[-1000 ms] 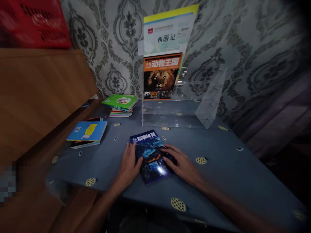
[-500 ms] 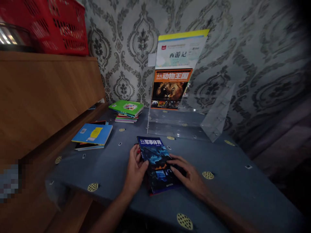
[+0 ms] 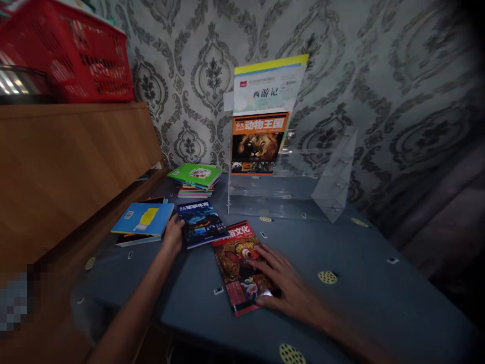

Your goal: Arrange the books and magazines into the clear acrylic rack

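Observation:
A dark blue book with white Chinese lettering is by its left edge in my left hand, whose fingers are closed on it. Its lower right corner overlaps the top of a red book with a colourful mask-like picture. My right hand rests on the right side of that red cover with its fingers spread. Behind both books stands a clear acrylic display rack. Its left side bears an orange-and-black book with a lion and, higher up, a pale book with a yellow top edge.
Left of my left hand lies a small stack topped by a blue book. A stack under a green book sits by the wall. A wooden cabinet with a red basket borders the patterned blue tablecloth.
My left hand has moved the dark blue book left and away from me, uncovering the red book beneath. My right hand has gone from the blue cover to the red one.

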{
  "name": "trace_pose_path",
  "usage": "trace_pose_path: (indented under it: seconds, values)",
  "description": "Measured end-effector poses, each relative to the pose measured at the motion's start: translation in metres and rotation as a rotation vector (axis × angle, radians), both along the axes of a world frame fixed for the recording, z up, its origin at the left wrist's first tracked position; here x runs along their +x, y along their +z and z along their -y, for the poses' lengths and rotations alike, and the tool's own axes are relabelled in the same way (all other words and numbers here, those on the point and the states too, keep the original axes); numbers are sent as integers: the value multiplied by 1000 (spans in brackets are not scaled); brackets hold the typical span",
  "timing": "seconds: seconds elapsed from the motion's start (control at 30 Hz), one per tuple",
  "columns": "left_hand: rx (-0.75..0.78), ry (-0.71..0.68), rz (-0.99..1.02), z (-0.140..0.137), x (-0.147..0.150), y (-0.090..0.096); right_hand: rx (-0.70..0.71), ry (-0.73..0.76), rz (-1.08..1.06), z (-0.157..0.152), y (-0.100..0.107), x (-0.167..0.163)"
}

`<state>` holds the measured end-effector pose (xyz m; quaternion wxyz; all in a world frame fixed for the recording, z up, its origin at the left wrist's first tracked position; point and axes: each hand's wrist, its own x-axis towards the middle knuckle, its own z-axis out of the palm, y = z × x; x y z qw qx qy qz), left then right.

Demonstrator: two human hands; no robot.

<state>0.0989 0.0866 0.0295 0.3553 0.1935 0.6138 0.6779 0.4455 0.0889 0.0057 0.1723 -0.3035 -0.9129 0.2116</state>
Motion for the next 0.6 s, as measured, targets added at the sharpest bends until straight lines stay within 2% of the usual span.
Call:
trace_pose_path:
  seconds: [0.13, 0.27, 0.43, 0.53, 0.6]
  values:
    - [-60, 2, -34, -18, -12, -9, 44, 71, 56, 0, 3, 1]
    - [-90, -21, -99, -24, -26, -19, 70, 141, 98, 9, 19, -12]
    - [-106, -81, -170, -29, -43, -27, 5, 414, 157, 25, 46, -52]
    - [-108, -105, -208, -31, -50, -30, -41, 469, 157, 26, 53, -61]
    - [-111, -112, -230, -32, -55, -32, -73, 480, 154, 23, 53, -55]
